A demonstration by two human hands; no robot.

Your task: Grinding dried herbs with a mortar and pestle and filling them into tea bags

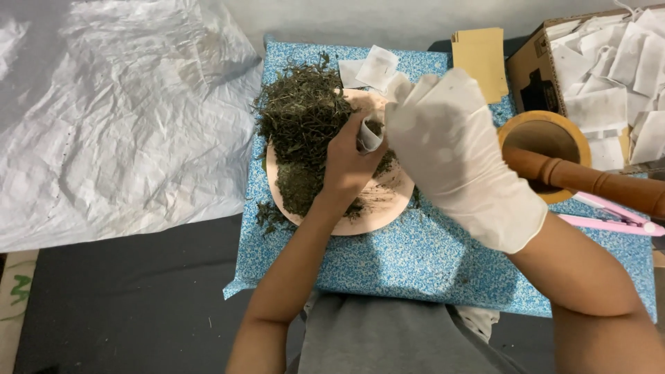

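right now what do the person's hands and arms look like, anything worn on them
The right hand wears a thin white disposable glove, loose and wrinkled, ending in a rolled cuff at the wrist. The left hand is bare. Both forearms are uncovered: no sleeves, watch or jewellery show.

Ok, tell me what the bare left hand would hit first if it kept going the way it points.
The left hand points up and away along the plate. It would probably run straight into the pile of dried green leaves, which it already seems to touch; depth is hard to judge.
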